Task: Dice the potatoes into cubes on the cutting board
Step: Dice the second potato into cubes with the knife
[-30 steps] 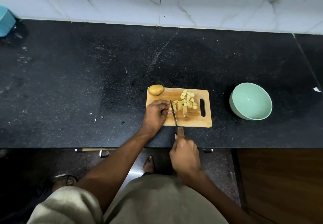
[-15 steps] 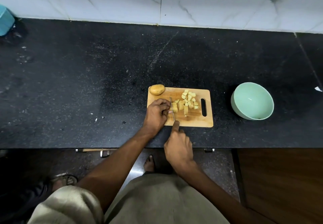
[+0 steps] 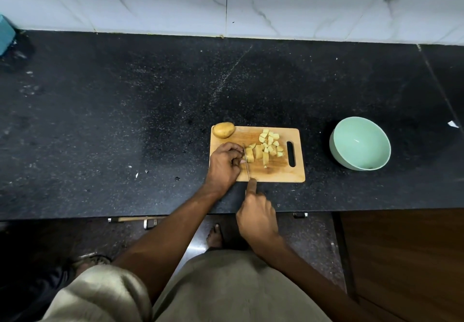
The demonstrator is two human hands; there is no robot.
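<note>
We see a long black speckled stone desk (image 3: 125,120) running below a white marble-veined tiled wall (image 3: 301,2); no writing that we can read shows anywhere. On the desk, well right of the board, sits a pale green round bowl (image 3: 360,143), and we see nothing inside it. A rectangular wooden cutting board (image 3: 276,173) with a slot handle at its right end lies near the desk's front edge. A whole unpeeled yellow potato (image 3: 223,130) rests at the board's far left corner. Pale yellow potato cubes (image 3: 270,140) lie heaped toward the handle end, with larger cut potato chunks (image 3: 258,152) just left of them. Our left hand (image 3: 224,163) curls its fingers over the left end of the chunks, holding them down. Our right hand (image 3: 256,212) grips the handle of a thin-bladed knife (image 3: 247,163), index finger stretched along its spine; the blade stands just beside the left fingers.
</note>
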